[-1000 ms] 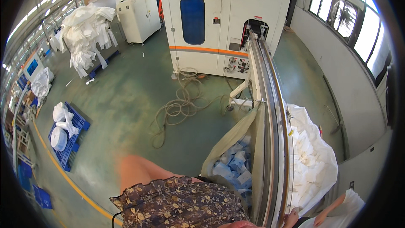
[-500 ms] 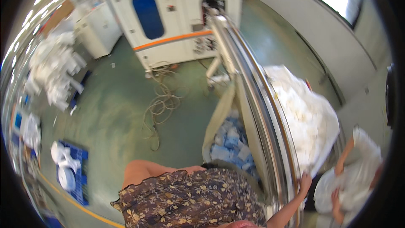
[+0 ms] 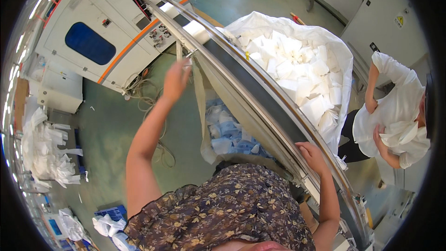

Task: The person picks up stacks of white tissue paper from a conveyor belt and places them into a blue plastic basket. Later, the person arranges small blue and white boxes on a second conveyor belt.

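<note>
A long conveyor (image 3: 260, 79) with a dark belt and metal rails runs diagonally out from a machine opening. White folded packs, one of them the nearest pack (image 3: 197, 31), sit on its far end. My left hand (image 3: 176, 81) is raised beside the near rail, short of that pack; motion smears its fingers, and whether it holds anything cannot be made out. Over the belt's lower stretch, my right hand (image 3: 313, 155) reaches with fingers loosely bent, and nothing shows in it.
A big white sack (image 3: 346, 88) of white pieces stands beyond the conveyor; a beige bag (image 3: 203, 125) with blue-white pieces hangs below it. At right a person in white (image 3: 395, 107) holds white material. The white machine (image 3: 125, 9) stands far left, with cables (image 3: 144, 88) on the floor.
My view has turned toward the conveyor. My left arm has come up and stretched toward its far end. My right hand has moved from the far rail's side to over the belt.
</note>
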`<state>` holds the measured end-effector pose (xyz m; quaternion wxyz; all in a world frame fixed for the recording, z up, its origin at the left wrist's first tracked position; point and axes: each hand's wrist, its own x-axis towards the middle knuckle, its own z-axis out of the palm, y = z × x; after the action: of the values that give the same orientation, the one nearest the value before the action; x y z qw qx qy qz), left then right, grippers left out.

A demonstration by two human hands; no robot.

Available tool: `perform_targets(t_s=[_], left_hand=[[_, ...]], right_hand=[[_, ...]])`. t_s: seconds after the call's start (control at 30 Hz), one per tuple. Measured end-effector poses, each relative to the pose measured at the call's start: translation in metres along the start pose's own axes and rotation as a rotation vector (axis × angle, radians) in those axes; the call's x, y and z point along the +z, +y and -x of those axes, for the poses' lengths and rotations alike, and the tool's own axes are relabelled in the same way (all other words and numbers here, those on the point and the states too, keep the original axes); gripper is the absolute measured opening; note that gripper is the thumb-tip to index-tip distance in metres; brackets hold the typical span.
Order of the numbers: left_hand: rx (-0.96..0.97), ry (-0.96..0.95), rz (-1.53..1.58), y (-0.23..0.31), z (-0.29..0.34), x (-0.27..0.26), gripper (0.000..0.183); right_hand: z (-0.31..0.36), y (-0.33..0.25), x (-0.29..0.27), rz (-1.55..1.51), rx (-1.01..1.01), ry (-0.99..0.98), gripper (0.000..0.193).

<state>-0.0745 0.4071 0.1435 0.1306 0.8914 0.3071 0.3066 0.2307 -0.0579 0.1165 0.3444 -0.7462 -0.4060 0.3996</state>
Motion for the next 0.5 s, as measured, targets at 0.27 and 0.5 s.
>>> perform_targets(t_s=[0.27,0.5], left_hand=[[-0.031,-1.007,-0.315,-0.033,-0.182,0.153,0.081],[-0.376,-1.555,0.489,0.177,-0.025,0.27,0.073]], right_hand=[[-0.123,0.05,0.032,-0.947,0.34,-0.192,0.079],[-0.101,0.079,0.045,-1.171,0.45,-0.124,0.072]])
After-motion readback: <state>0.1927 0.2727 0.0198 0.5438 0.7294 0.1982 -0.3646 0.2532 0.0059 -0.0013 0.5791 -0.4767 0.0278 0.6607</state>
